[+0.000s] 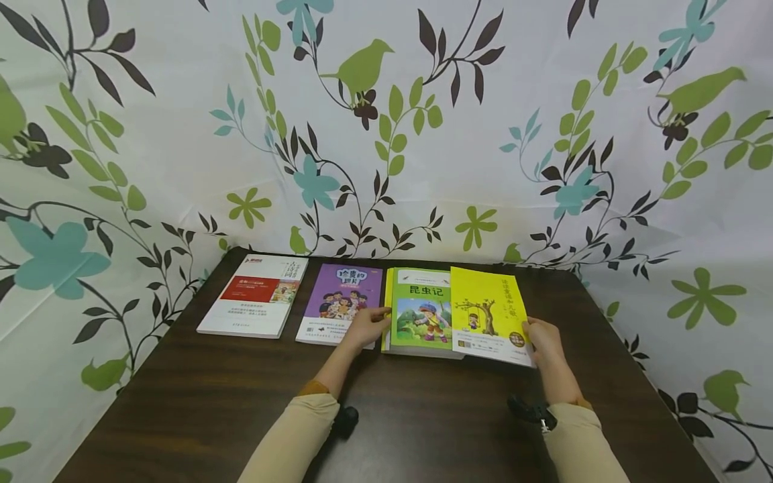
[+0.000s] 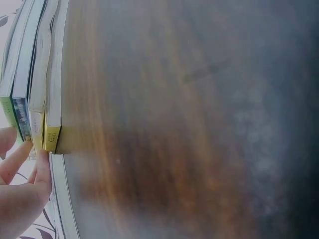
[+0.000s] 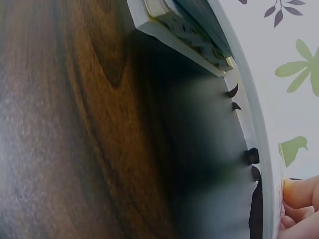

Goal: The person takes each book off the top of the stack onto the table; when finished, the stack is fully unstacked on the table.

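Observation:
My right hand (image 1: 546,339) pinches a yellow book (image 1: 489,315) by its right edge, thumb on the cover. This book is raised and tilted, overlapping the right side of a green book (image 1: 423,318) with a cartoon child on its cover. The green book tops a stack of several books, whose spines (image 2: 37,124) show green, dark and yellow in the left wrist view. Against those spines rest the fingers of my left hand (image 1: 367,327). In the right wrist view, a gap separates the yellow book's underside from the dark table.
A purple book (image 1: 343,295) lies just left of the stack, partly behind my left hand. Farther left is a white book with a red band (image 1: 253,295). All lie along the back of the dark wooden table (image 1: 423,422), before a patterned cloth (image 1: 410,134).

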`<state>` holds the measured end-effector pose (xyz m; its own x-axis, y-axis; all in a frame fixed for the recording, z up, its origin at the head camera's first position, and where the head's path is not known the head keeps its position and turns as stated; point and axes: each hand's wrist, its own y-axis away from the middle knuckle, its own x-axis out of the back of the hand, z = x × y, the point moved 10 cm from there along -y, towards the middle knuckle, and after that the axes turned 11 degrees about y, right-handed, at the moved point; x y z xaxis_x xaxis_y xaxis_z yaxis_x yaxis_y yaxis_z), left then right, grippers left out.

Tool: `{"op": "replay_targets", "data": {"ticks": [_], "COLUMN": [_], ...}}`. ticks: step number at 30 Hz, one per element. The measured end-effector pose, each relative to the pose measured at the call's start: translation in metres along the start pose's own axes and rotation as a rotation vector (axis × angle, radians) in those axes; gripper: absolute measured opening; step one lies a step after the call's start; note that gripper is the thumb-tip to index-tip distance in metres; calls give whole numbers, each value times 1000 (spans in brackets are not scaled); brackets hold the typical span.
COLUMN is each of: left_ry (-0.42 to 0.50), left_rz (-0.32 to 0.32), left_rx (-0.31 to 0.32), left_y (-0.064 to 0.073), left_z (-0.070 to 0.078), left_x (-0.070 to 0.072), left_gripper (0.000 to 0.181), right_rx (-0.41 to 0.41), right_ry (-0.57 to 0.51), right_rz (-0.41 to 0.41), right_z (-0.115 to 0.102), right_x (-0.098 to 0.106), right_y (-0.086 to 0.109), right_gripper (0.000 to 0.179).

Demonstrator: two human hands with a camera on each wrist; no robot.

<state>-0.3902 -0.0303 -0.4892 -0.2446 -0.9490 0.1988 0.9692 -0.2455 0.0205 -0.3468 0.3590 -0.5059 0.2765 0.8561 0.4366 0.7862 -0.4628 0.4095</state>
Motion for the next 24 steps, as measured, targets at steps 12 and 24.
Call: {"op": "replay_targets", "data": {"ticks": [12,24], "left_ry": [12,15], "left_rz": [-2,5], "left_rx": [12,29], "left_y": [-1,1], "left_z": [-2,-2], "left_x": [1,1], "left_gripper": [38,38], "right_rx": [4,13], "right_ry": [-23,70], "right_rz": [64,97], "right_z": [9,12], "right_x": [17,30], "right_y": [-10,-15], "right_gripper": [51,51]}}
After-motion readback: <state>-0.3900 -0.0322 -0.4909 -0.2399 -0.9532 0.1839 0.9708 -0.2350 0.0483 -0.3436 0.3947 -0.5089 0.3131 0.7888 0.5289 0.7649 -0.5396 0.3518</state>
